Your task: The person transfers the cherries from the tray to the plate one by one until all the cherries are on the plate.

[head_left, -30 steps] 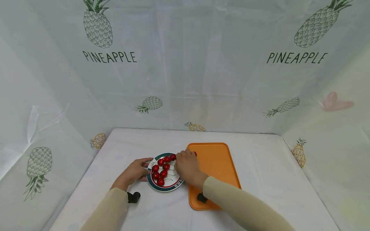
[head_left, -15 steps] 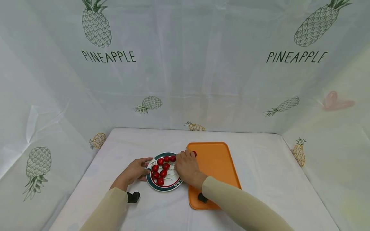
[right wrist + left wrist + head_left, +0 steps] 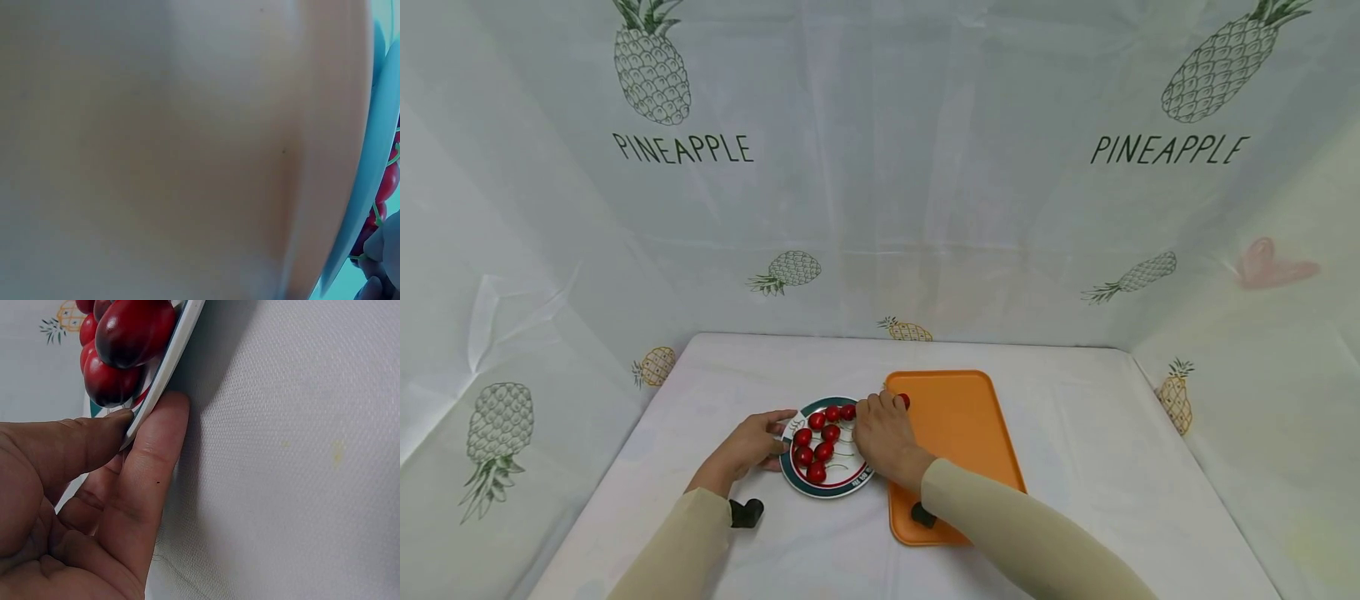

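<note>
A round plate [image 3: 796, 481] with a white centre and dark green rim holds several red cherries [image 3: 824, 451] with green stems. My left hand [image 3: 751, 444] pinches its left rim, thumb above and fingers beneath, clearly seen in the left wrist view. At the plate's right side, my right hand [image 3: 886, 433] has curled fingers. Its fingertips [image 3: 389, 250], in the right wrist view's lower corner, are against a dark red cherry [image 3: 364, 240] and appear to pinch it. Another cherry [image 3: 904, 401] shows on the tray just past the right hand's knuckles.
An orange tray [image 3: 958, 417] lies right next to the plate, partly under my right hand and forearm. Black wrist pieces [image 3: 747, 512] show at both sleeves. The table [image 3: 1060, 433] has a white cloth and meets pineapple-print sheeting [image 3: 880, 208] behind and at the sides.
</note>
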A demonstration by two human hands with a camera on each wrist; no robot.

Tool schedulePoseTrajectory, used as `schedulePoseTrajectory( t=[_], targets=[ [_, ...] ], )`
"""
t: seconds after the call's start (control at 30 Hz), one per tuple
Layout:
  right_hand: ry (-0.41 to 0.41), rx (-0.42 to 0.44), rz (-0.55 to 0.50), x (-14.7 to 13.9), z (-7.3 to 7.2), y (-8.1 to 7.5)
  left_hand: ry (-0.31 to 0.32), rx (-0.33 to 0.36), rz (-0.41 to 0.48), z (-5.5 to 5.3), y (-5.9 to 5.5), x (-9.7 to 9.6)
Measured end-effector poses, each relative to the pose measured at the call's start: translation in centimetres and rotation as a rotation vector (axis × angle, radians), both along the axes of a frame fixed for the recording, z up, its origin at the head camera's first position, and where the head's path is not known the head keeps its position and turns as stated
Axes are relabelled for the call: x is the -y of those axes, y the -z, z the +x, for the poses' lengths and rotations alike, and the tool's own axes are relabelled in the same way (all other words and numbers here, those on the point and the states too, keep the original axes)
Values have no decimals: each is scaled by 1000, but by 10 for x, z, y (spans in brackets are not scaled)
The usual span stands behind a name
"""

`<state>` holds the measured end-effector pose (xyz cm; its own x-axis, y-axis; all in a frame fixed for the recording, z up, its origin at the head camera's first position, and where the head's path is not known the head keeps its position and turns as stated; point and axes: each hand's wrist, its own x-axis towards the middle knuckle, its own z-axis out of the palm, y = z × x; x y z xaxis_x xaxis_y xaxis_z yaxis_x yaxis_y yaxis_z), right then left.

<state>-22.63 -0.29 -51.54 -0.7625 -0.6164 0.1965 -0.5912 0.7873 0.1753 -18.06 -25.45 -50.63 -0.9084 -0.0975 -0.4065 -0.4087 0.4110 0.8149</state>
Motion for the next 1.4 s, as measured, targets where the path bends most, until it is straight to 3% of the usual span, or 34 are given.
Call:
schedulePoseTrajectory(
  t=[0.37, 0.47, 0.7, 1.0, 1.2, 1.4],
  targets=[
    [11, 34, -37, 2, 1, -2, -11, 2, -10, -1, 1, 0],
    [-9, 10, -50, -1, -2, -4, -4, -7, -19, 0, 1, 0],
    [-123, -128, -55, -24, -23, -20, -8, -5, 0, 1, 0, 0],
    [-289, -162, 22, -65, -52, -47, -9, 1, -4, 0, -1, 0],
    [-394, -77, 126, -87, -58, -38, -4, -6, -23, 1, 0, 0],
    [-455, -79, 171, -99, -61, -23, -5, -10, -11, 0, 0, 0]
  ],
)
